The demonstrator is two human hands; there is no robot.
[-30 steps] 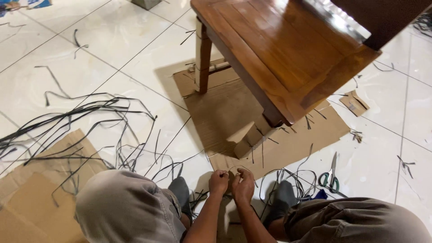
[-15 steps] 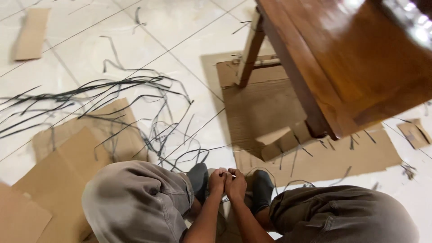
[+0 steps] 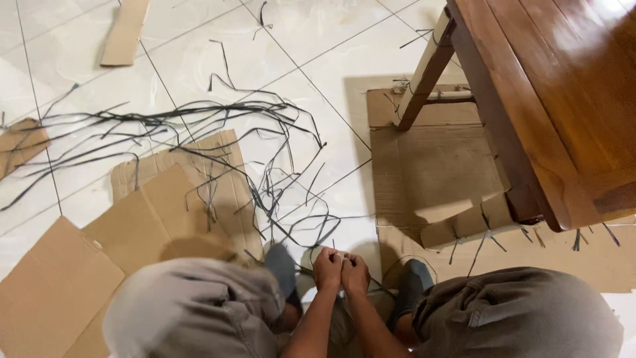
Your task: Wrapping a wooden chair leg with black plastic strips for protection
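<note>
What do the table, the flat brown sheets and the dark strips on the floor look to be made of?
Table: wood with glossy varnish, showing grain and reflections. Flat sheets: matte brown cardboard, creased. Dark strips: thin, flexible, probably plastic strapping; material uncertain. Floor: glossy pale tile with grout lines.

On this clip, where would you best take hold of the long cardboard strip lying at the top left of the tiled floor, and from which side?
The cardboard strip lies flat, long and narrow, alone on the tiled floor, clear of the black straps. Probably best to grip across its narrow width near the lower end, coming from above, with fingers sliding under a long edge, since nothing crowds either side.
</note>
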